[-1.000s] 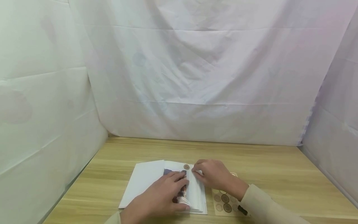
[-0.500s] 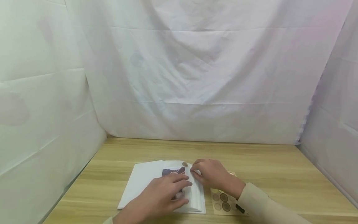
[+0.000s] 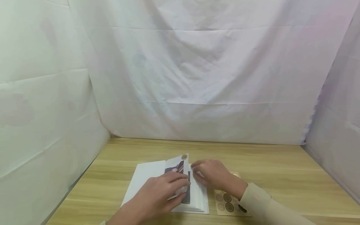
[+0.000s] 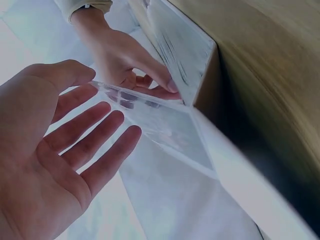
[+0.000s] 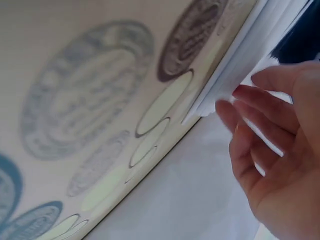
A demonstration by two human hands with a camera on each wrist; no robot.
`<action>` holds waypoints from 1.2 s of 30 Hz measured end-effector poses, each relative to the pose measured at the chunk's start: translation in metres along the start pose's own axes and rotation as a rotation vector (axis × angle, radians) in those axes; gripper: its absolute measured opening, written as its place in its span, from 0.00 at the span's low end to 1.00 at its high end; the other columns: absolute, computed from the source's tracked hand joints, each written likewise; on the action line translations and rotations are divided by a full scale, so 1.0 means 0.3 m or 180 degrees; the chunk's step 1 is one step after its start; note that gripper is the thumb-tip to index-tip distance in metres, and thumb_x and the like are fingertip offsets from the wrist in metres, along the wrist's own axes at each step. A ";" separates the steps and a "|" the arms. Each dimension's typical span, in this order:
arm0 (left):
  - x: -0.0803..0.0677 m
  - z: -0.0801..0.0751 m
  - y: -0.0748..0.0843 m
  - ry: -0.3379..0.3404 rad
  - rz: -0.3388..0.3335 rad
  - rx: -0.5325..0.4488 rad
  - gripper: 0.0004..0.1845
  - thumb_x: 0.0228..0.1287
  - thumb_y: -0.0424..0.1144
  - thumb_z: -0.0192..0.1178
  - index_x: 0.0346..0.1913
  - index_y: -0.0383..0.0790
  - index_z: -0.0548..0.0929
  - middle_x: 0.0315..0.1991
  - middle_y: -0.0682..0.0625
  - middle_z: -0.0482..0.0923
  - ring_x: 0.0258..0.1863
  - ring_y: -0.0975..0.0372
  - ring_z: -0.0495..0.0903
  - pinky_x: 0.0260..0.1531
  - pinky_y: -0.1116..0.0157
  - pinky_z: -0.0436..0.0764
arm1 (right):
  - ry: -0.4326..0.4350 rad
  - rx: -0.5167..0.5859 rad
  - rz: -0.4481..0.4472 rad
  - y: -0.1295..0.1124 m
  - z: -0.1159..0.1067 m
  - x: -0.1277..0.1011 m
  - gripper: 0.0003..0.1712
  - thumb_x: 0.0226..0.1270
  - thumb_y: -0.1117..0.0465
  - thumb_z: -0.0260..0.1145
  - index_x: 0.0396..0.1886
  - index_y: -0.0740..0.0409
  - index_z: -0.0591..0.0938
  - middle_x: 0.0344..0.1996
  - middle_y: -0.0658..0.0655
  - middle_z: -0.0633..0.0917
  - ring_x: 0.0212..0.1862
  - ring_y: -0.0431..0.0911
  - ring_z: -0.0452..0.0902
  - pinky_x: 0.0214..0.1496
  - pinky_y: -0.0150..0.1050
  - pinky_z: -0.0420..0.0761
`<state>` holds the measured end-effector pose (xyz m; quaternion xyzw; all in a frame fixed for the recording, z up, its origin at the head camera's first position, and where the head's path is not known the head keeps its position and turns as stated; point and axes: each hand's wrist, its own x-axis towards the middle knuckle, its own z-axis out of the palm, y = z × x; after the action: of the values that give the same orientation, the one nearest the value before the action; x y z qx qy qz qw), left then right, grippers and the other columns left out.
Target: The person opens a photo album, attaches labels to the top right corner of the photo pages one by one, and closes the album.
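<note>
The left hand (image 3: 157,195) is nearest, with its fingers straight and spread. It lifts a see-through page (image 3: 177,167) of the white album (image 3: 146,178), which lies flat on the wooden table (image 3: 267,168). A photo (image 3: 175,168) sits in that page. Just past it, the right hand (image 3: 213,175) curls its fingertips on the album's page edges. A sticker sheet (image 3: 227,201) lies beside that wrist. White cloth (image 3: 197,78) hangs behind.

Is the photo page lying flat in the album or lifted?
Lifted: the photo page tilts up off the album, left hand under it.
</note>
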<state>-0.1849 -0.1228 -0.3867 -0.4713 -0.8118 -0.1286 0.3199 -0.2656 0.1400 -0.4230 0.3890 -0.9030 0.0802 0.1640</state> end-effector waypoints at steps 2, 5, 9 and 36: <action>-0.001 -0.012 -0.003 0.0006 -0.0037 0.0012 0.18 0.62 0.42 0.78 0.54 0.57 0.88 0.57 0.62 0.87 0.58 0.67 0.87 0.41 0.69 0.90 | -0.0050 0.0029 -0.0064 0.003 -0.003 0.002 0.05 0.71 0.59 0.73 0.40 0.50 0.94 0.51 0.49 0.94 0.43 0.44 0.92 0.36 0.34 0.88; -0.011 -0.038 -0.009 0.0008 -0.0122 0.0019 0.22 0.62 0.42 0.78 0.59 0.58 0.87 0.62 0.60 0.86 0.60 0.65 0.88 0.40 0.67 0.90 | -0.0107 0.0087 -0.0097 0.005 -0.006 0.005 0.05 0.71 0.59 0.73 0.40 0.51 0.94 0.50 0.51 0.94 0.44 0.45 0.92 0.40 0.36 0.90; -0.044 -0.088 -0.022 -0.0013 -0.0305 0.0000 0.27 0.61 0.40 0.78 0.63 0.57 0.85 0.67 0.56 0.84 0.58 0.63 0.89 0.43 0.65 0.91 | -0.0143 0.0161 -0.0121 0.001 -0.002 0.007 0.05 0.71 0.60 0.73 0.40 0.52 0.93 0.51 0.52 0.94 0.43 0.45 0.92 0.40 0.36 0.90; -0.327 -0.124 -0.149 -0.0882 -0.1733 -0.0173 0.21 0.61 0.41 0.80 0.56 0.44 0.88 0.55 0.48 0.88 0.53 0.52 0.88 0.54 0.49 0.90 | -0.0421 0.0256 0.0141 0.013 0.001 -0.022 0.35 0.68 0.27 0.70 0.51 0.53 0.91 0.60 0.53 0.90 0.60 0.50 0.88 0.57 0.47 0.91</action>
<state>-0.1737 -0.2321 -0.4170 -0.2578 -0.9404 -0.1657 0.1472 -0.2642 0.1470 -0.4258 0.3796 -0.9163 0.0941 0.0864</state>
